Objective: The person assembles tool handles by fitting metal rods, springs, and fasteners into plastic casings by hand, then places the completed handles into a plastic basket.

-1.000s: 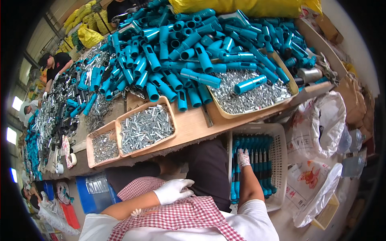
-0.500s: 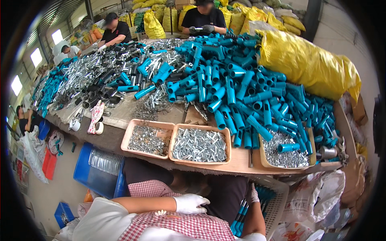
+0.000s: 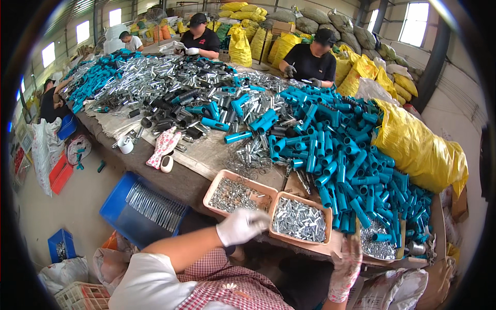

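Note:
My left hand point(image 3: 242, 227), in a white glove, hovers in front of the left-hand tray point(image 3: 205, 199) of small metal parts. Its fingers are loosely bent, slightly blurred, and nothing shows in them. My right hand point(image 3: 346, 268), in a white glove with a pink pattern, is raised at the table's front edge with its fingers stretched upward, apparently holding nothing. Between the hands sits a second tray point(image 3: 327, 227) full of short metal pins. To the right of my right hand, a third tray point(image 3: 401, 252) of small metal parts is partly covered by teal tubular housings point(image 3: 356, 178).
Metal and black parts point(image 3: 175, 77) cover the table's far side. A yellow sack point(image 3: 418, 147) lies at the right. A blue bin point(image 3: 121, 206) with metal rods stands lower left. Near the left edge are a patterned cloth piece point(image 3: 164, 147) and white cup point(image 3: 125, 144). Co-workers point(image 3: 315, 62) work across.
My left hand has risen from my lap toward the trays. My right hand has come up from beside the crate of teal-handled pieces to the table edge. The view has turned.

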The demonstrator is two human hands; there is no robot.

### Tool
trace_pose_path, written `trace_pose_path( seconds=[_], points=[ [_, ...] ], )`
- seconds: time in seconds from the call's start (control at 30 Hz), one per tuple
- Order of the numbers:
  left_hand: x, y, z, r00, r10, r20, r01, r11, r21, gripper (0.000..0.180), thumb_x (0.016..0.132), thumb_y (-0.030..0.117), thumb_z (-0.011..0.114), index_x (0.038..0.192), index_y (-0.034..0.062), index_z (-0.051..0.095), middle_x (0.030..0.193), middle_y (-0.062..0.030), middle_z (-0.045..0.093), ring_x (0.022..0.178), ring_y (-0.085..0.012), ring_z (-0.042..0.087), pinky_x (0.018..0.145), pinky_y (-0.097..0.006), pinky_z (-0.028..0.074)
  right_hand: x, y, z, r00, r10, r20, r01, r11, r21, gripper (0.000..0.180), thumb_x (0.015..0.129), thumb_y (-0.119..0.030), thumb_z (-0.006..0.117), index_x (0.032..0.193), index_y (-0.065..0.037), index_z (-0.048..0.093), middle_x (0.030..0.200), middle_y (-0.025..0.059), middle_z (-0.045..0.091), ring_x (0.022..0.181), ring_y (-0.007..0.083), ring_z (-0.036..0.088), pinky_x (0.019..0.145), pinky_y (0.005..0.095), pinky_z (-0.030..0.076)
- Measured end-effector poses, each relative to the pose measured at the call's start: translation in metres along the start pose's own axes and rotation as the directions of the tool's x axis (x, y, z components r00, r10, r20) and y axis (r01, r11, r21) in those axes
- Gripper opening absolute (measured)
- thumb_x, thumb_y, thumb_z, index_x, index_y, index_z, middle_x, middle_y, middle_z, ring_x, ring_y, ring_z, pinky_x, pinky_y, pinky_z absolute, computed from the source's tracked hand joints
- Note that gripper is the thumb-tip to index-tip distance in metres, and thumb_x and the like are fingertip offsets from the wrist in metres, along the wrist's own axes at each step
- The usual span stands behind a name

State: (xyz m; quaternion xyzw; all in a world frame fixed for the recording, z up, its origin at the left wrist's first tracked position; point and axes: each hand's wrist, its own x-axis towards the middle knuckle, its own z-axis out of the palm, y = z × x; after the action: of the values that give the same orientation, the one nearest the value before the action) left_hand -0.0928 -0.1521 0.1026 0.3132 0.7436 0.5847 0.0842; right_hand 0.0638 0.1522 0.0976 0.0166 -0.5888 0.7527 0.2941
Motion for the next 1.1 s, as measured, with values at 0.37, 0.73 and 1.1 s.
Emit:
trace_pose_path(
  seconds=[0.37,0.73,1.1],
  points=[
    [0.255,-0.081,-0.13,0.9,-0.356,-0.253,0.428,0.606,0.671,0.058,0.079,0.045,0.063,0.114,-0.0018,0.063,0.108,-0.0244,0.066,0.102,-0.0379,0.064,0.089,-0.044,0.051,0.072,0.041,0.105,0.819,-0.04,0.573,0.301,0.879,-0.369,0.045,0.086,-0.026,0.066,0.12,0.003,0.06,0.117,0.0191,0.063,0.111,0.0294,0.059,0.097,0.0387,0.043],
    [0.252,-0.08,-0.105,0.91,-0.355,-0.214,0.404,0.647,0.647,0.034,0.073,0.027,0.059,0.089,-0.0006,0.071,0.101,-0.0264,0.067,0.095,-0.0385,0.066,0.083,-0.043,0.052,0.082,0.073,0.082,0.899,0.21,0.385,-0.056,0.925,-0.375,0.033,0.089,-0.011,0.061,0.12,0.002,0.062,0.113,0.0127,0.066,0.109,0.0227,0.062,0.096,0.0355,0.046],
    [0.129,0.032,-0.002,0.809,0.561,0.179,-0.588,0.77,0.248,0.027,0.079,0.025,0.072,0.095,0.0058,0.062,0.087,-0.0126,0.061,0.082,-0.0303,0.065,0.072,-0.039,0.053,0.089,0.089,0.129,0.929,0.061,0.365,-0.061,0.998,-0.014,0.074,0.094,-0.028,0.062,0.15,-0.003,0.021,0.147,0.0139,0.036,0.135,0.0232,0.036,0.112,0.038,0.029]
  ],
)
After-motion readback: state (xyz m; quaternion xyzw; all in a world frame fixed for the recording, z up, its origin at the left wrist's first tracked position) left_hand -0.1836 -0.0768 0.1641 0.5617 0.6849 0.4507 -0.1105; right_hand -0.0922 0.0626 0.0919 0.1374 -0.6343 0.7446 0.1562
